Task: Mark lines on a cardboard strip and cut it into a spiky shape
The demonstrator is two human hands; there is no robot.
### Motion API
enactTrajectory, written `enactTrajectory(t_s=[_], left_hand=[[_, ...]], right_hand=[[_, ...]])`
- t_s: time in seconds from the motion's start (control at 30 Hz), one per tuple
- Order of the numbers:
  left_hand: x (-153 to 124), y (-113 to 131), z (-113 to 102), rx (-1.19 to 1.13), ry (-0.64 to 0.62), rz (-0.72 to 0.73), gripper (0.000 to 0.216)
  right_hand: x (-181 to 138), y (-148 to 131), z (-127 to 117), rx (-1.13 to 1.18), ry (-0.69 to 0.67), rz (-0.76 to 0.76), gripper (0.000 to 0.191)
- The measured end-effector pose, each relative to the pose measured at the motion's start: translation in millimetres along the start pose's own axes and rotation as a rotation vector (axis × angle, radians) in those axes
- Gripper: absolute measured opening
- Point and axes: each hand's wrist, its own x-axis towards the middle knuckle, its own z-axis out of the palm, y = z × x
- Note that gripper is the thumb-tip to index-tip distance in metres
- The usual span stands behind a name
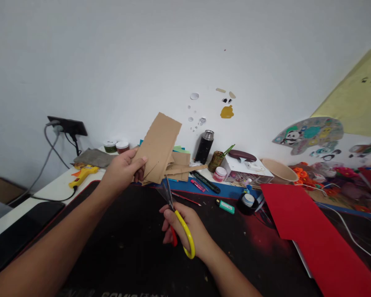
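My left hand (pixel 123 167) pinches a flat piece of brown cardboard (pixel 160 142) by its lower left edge, holding it tilted above the mat. In my right hand (pixel 188 227) is a pair of scissors (pixel 185 233) with one yellow and one red handle. The scissor blades point up toward the cardboard's lower edge, parted a little; whether they touch it I cannot tell. Behind the held piece lie more cardboard scraps (pixel 181 160), partly hidden by it.
On the black mat (pixel 120 247) lie a box cutter (pixel 206 181), a pink cutter (pixel 198 185), a red pencil (pixel 187 199) and a green-white stick (pixel 225 206). A glue gun (pixel 83 175) rests left. Red card (pixel 309 231) covers the right. A black flask (pixel 204 146) stands by the wall.
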Motion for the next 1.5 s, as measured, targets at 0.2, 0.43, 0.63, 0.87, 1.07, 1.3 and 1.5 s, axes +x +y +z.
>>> enactTrajectory(t_s=[0.2, 0.43, 0.63, 0.87, 1.07, 1.3, 1.5], left_hand=[[-5.6, -0.6, 10.6, -0.016, 0.021, 0.001, 0.022], [-12.4, -1.5, 19.2, 0.002, -0.011, 0.003, 0.024], [-16.8, -1.3, 23.9, -0.001, 0.022, 0.034, 0.025], [-21.6, -2.3, 26.0, -0.021, 0.051, 0.023, 0.019], [-23.3, 0.3, 26.9, -0.053, 0.082, -0.019, 0.018], [-23.1, 2.8, 28.2, -0.041, 0.128, 0.018, 0.019], [-24.7, 1.0, 29.7, -0.038, 0.144, -0.008, 0.024]], right_hand=[[-4.5, -8.3, 4.4, -0.048, 0.014, 0.002, 0.071], [-5.5, -10.8, 5.6, -0.046, 0.018, -0.009, 0.063], [-4.0, -7.1, 6.4, -0.022, 0.038, -0.023, 0.063], [-3.7, -5.4, 5.1, -0.015, 0.057, -0.052, 0.060], [-1.8, -1.7, 4.6, -0.010, 0.072, -0.043, 0.062], [-3.8, -5.7, 6.5, -0.016, 0.052, -0.026, 0.061], [-4.3, -7.9, 6.6, -0.011, 0.068, -0.021, 0.060]])
